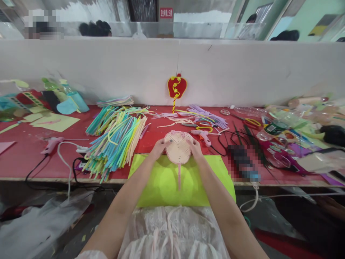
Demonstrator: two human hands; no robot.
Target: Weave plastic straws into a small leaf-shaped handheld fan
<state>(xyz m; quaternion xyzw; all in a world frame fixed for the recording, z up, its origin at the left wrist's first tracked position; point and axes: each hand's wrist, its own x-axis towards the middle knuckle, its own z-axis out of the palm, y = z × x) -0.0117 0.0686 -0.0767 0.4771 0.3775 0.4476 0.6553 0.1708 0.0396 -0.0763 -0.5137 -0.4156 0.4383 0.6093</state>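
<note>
A pale peach hand fan point(178, 148) with a thin pink handle is held up between my two hands, its handle pointing down toward me. My left hand point(159, 148) grips the fan's left edge, and my right hand point(195, 147) grips its right edge. Small pink loops run along the fan's top rim. Below it lies a bright yellow-green sheet point(153, 187). Just beyond my right hand is a pink glue gun point(202, 137). Yellow-handled scissors point(204, 126) lie behind the fan.
A red fan with yellow trim point(177, 87) stands against the white partition point(107, 68). Left are bundled pastel pipe cleaners point(115, 140) and a second glue gun point(53, 144) with cords. Purple pipe cleaners point(207, 117) lie behind. Bottles, cords and a blurred phone-like object point(242, 162) crowd the right.
</note>
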